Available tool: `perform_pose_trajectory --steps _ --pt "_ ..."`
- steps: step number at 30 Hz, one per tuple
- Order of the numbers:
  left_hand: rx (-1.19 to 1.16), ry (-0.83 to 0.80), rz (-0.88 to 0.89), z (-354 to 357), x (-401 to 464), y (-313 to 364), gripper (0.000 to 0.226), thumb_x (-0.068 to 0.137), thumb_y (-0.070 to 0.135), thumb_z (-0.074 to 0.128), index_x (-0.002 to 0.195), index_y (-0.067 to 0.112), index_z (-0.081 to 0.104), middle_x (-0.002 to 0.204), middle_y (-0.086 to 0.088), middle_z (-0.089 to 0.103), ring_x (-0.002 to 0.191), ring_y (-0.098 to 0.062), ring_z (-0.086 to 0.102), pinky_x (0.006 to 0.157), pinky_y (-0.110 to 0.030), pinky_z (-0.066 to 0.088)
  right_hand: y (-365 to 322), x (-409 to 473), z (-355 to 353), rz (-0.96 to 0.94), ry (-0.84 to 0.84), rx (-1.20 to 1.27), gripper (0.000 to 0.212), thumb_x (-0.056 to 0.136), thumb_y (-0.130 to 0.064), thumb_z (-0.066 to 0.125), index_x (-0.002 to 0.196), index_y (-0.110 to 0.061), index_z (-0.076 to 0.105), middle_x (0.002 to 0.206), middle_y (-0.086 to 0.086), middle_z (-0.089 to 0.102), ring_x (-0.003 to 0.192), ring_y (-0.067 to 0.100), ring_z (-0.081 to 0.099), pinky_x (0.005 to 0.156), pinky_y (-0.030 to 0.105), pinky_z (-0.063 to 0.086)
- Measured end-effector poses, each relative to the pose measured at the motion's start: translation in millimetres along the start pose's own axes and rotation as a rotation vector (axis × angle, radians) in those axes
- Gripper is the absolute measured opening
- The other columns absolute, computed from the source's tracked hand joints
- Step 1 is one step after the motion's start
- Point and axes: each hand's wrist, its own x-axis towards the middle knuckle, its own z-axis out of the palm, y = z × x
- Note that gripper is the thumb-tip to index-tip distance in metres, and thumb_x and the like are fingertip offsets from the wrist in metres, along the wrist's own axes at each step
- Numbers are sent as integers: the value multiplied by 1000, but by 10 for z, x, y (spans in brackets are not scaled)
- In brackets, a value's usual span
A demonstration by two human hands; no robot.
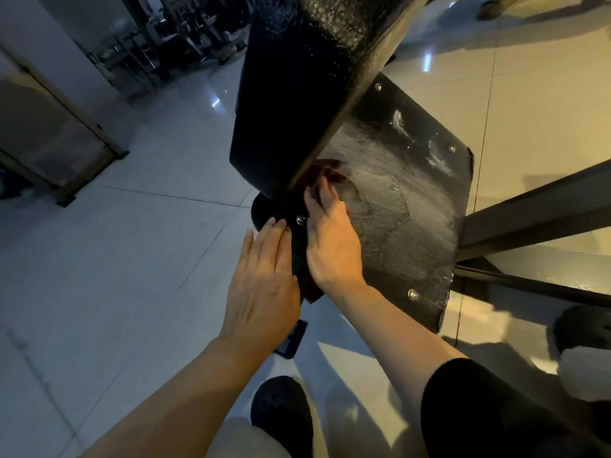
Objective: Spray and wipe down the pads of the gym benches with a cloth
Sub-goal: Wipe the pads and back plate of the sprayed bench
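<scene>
Head view: we're looking down at a black bench seat pad (403,206), streaked with wet spray marks, and the back pad (297,77) rising over its far end. Our right hand (330,239) lies flat, fingers straight, pressing a dark reddish cloth (330,170) onto the seat pad near the seam under the back pad. Cloth mostly hidden under the hand; one corner shows below the wrist. Left hand (264,285) is open, fingers straight, resting on the seat pad's left edge, holding nothing. A phone (292,338) lies on the tiled floor (132,259) below the left hand.
</scene>
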Motion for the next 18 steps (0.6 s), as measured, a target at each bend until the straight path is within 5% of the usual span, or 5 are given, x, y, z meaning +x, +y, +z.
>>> perform_pose_trajectory --steps 5,11,13,16,18 --pt "3 -20 -14 -39 -51 54 62 81 11 60 137 -9 44 140 -26 46 138 -38 37 117 -51 23 36 -46 -72 -233 -173 -45 52 96 -18 34 148 -18 39 159 1 26 147 19 22 116 34 29" --pt "34 -63 69 -5 -38 197 70 73 1 71 138 -6 46 143 -20 46 140 -33 36 118 -49 16 397 -206 -226 320 98 -6 45 104 -18 39 149 -14 37 160 2 23 147 20 19 121 38 19" --pt "5 -59 75 8 -30 236 69 74 3 70 139 -5 46 142 -20 47 141 -31 35 119 -49 19 156 -182 -78 231 74 -1 45 104 -18 39 147 -6 37 159 10 22 147 26 15 121 32 7" --pt "-20 -67 21 25 -19 270 68 75 6 72 136 -5 46 137 -23 51 137 -34 39 115 -51 29 53 -224 46 -42 -38 7 48 100 -14 40 146 0 36 158 18 23 147 32 18 121 41 15" --pt "7 -118 53 66 -21 290 72 75 8 73 140 -3 44 141 -20 49 139 -31 36 118 -48 21 254 -249 -8 -64 -44 -18 48 101 -19 37 147 -4 38 159 14 23 148 28 20 120 42 23"
